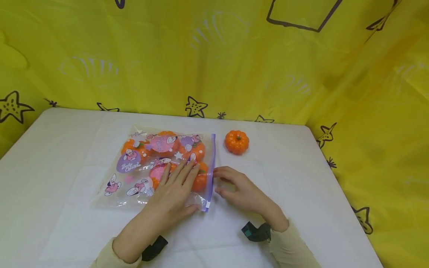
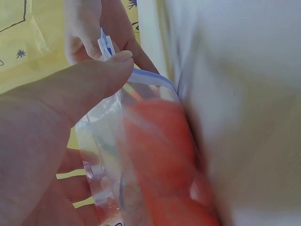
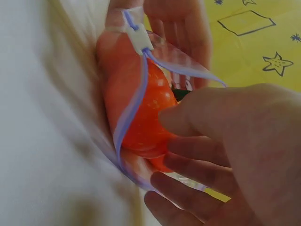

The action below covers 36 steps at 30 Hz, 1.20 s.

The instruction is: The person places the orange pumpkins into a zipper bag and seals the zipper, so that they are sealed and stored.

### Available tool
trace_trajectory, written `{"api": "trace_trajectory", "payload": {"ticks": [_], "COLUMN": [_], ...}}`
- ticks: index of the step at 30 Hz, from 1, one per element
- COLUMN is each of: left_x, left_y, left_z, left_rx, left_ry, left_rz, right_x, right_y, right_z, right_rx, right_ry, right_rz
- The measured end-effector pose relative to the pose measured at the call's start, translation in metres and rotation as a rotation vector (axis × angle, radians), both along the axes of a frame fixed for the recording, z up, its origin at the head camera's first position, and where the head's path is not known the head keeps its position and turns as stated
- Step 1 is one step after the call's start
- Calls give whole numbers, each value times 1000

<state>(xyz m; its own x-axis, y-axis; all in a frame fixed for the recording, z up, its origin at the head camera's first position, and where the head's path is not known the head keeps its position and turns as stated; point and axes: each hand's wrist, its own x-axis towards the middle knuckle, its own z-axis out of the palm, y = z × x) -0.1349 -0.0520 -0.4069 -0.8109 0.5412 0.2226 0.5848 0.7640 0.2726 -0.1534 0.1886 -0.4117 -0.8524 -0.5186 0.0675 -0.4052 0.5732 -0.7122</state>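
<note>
A clear zip bag (image 1: 117, 190) with pink and purple cartoon prints lies on the table, several small orange pumpkins (image 1: 197, 152) inside it. My left hand (image 1: 174, 193) rests on top of the bag with its fingers spread and straight, the thumb near the bag's close corner. At the purple-edged mouth, my right hand (image 1: 242, 190) has loosely bent fingers, thumb apart from them, and nothing is visible between them. The right wrist view shows the mouth gaping around a pumpkin (image 3: 150, 113), with a white slider (image 3: 139, 38) at one end.
One loose orange pumpkin (image 1: 237, 142) sits on the white table (image 1: 301, 178), beyond my right hand and to the right of the bag. A yellow patterned curtain (image 1: 151, 56) hangs behind the table and along its right side.
</note>
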Motion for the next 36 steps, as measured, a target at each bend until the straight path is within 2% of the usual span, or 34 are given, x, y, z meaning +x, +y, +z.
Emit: {"api": "trace_trajectory", "payload": {"ticks": [5,10,13,20,26,31,36], "left_x": [1,1,2,3,2,2,3], "left_y": [2,4,4,2,2,2,3], "left_z": [-2,-3,-4,-2,-1,-1,-1], "left_rx": [-1,3,-9,-17,-18,-22,-27], "left_ry": [23,36,36,25,10,-3,-21], "left_rz": [2,-4,-4,1,-3,1,3], "right_x": [1,-1,-2,-2,-5,-7,-10], "right_y": [-7,-12,-10,7,16,22,29], "right_z": [0,-7,-8,-6,-4,-2,5], "right_rx": [34,50,66,109,109,132,122], "right_ry": [-13,-28,-18,-33,-43,-5,13], "right_rz": [27,116,131,-11,-59,-97,-174]}}
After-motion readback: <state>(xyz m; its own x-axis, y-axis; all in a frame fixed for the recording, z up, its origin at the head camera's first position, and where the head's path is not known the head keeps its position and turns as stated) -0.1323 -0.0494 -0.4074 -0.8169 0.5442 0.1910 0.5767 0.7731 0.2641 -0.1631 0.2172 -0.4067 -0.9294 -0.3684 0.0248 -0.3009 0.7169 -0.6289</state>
